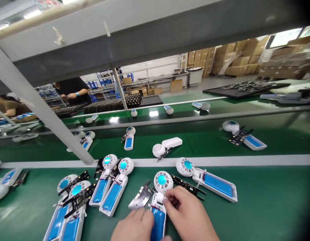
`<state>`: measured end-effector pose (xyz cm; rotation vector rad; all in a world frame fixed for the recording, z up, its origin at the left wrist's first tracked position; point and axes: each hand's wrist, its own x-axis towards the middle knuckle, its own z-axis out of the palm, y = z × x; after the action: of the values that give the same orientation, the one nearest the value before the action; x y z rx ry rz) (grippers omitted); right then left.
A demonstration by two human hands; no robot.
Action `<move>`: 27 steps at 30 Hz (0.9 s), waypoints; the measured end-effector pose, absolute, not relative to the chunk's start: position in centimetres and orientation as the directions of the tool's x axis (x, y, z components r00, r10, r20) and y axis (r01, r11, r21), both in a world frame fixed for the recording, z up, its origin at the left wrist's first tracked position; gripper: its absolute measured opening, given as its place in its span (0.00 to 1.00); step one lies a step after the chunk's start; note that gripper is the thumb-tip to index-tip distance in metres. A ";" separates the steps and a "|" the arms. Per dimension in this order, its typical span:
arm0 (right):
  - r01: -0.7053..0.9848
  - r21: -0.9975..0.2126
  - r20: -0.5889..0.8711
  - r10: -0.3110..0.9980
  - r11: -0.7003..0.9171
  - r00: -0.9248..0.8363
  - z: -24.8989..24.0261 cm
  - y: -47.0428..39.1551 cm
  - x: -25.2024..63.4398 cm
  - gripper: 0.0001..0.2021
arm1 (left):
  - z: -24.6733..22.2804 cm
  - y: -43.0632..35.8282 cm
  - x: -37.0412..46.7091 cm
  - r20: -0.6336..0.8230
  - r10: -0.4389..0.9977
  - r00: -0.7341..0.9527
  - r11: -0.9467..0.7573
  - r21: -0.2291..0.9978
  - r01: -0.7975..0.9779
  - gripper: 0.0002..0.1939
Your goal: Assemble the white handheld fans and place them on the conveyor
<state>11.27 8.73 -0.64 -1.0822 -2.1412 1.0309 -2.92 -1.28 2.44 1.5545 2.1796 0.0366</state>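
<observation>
A white handheld fan unit [163, 181] with a round head and a blue battery in its open handle lies in front of me. My left hand [134, 225] holds the handle at its left side, its fingers closed. Thumb and index finger of my right hand [188, 211] pinch at the neck, just below the fan head; whether a small part is between them cannot be made out. A dark circuit board with a pale piece [142, 195] rests left of the unit. Another board [187, 187] lies behind my right hand, near a second fan unit [217, 184].
Several more fan units [114, 194] with boards lie to the left. Further units [129, 142] sit on the green belt beyond the white strip [270, 160]. A slanted metal post [49, 113] stands at left. Another person [73, 92] works in the background.
</observation>
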 end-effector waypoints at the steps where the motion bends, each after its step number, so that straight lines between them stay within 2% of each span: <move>1: 0.429 -0.817 0.109 0.833 0.385 -0.542 -0.7 8.7 11.3 0.08 | 2.7 -1.2 -3.4 -0.271 0.926 -0.264 0.340 0.292 0.894 0.19; 4: 0.412 -0.822 0.119 0.826 0.393 -0.551 -0.9 8.7 11.2 0.09 | 3.1 -0.7 -4.9 0.006 0.954 -0.299 0.287 0.264 0.921 0.17; 6: 0.412 -0.811 0.126 0.811 0.416 -0.572 -0.8 8.7 11.1 0.09 | 2.5 -0.1 -5.5 0.072 0.955 -0.289 0.264 0.242 0.934 0.18; 9: 0.445 -0.773 0.110 0.785 0.453 -0.609 -0.5 8.7 11.0 0.09 | 1.1 0.7 -5.8 0.015 0.956 -0.294 0.281 0.257 0.925 0.27; 12: 0.451 -0.735 0.122 0.753 0.506 -0.647 -0.4 8.8 11.2 0.09 | 0.2 1.2 -6.1 -0.025 0.931 -0.365 0.344 0.399 0.850 0.31; 16: 0.391 -0.734 0.162 0.703 0.554 -0.692 -0.6 8.9 11.6 0.10 | 0.5 1.2 -6.6 -0.153 0.888 -0.434 0.401 0.720 0.567 0.21; 18: 0.367 -0.742 0.179 0.693 0.561 -0.698 -0.7 9.0 11.6 0.12 | 0.7 1.0 -6.4 -0.120 0.892 -0.436 0.335 0.823 0.460 0.16; 21: 0.366 -0.753 0.174 0.701 0.547 -0.691 -0.7 9.2 11.5 0.12 | 0.9 0.9 -5.5 -0.015 0.899 -0.438 0.229 0.868 0.440 0.14; 27: 0.349 -0.758 0.239 0.733 0.551 -0.637 -0.7 9.2 11.2 0.09 | 0.1 -0.2 -5.2 0.099 0.916 -0.389 0.146 0.821 0.552 0.12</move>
<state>11.25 9.20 -0.68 -0.8684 -2.2445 0.9298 -5.18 -0.20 0.06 1.4011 2.0020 1.1409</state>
